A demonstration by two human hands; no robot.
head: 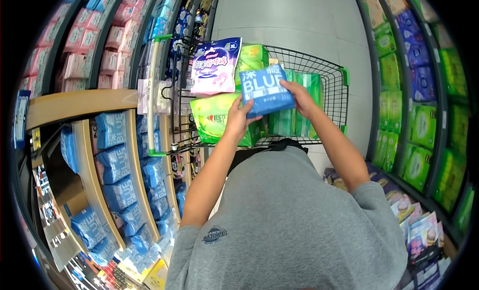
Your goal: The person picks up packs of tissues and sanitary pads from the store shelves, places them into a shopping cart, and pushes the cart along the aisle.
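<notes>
Between my two hands I hold a blue soft plastic package [267,90] with large white lettering, above a black wire shopping cart [333,88]. My left hand [239,116] grips its lower left side, and my right hand [299,95] grips its right edge. Under and around it in the cart lie a green tissue pack [209,118] on the near left, a second green pack [254,58] at the back, and green-and-white wrapped packs [295,121] on the right. A navy, white and pink bag [216,67] leans at the cart's handle end.
Left shelves hold similar blue packages [118,192] and pink packs [80,37]. Green packs [419,129] and purple packs [415,50] fill the right shelves. The cart's handle [152,95] is beside the left shelf. Grey tiled floor [288,17] runs beyond the cart; bagged goods [423,234] lie low at right.
</notes>
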